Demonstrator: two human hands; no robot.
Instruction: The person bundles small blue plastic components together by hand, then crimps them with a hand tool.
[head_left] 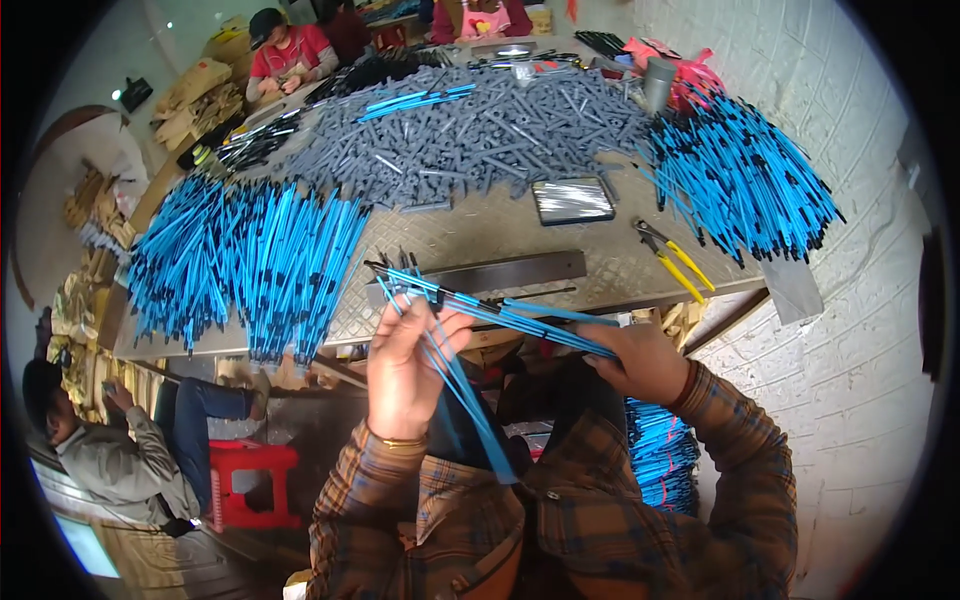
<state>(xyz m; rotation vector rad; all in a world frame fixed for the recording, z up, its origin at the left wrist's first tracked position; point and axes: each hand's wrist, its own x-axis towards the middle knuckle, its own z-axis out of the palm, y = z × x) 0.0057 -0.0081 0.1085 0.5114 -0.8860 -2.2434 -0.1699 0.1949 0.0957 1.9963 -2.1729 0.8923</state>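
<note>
Close to the table's front edge, my left hand (397,370) is closed round several thin blue rods with black ends, which slant down toward my lap and blur at their lower ends. My right hand (641,360) grips a second small bunch of blue rods (540,328) by its right end. That bunch lies nearly level, its black-tipped left ends meeting the left hand's rods at the fingertips. Just behind the hands, a dark metal bar (510,272) rests on the table (610,262).
Blue rods are heaped at left (290,265) and right (745,180). Grey tubes (470,135) pile up behind. A tray of silvery pins (572,200) and yellow-handled pliers (675,262) lie right of centre. A seated person (130,450) is at left, beside a red stool (253,482); others sit across the table.
</note>
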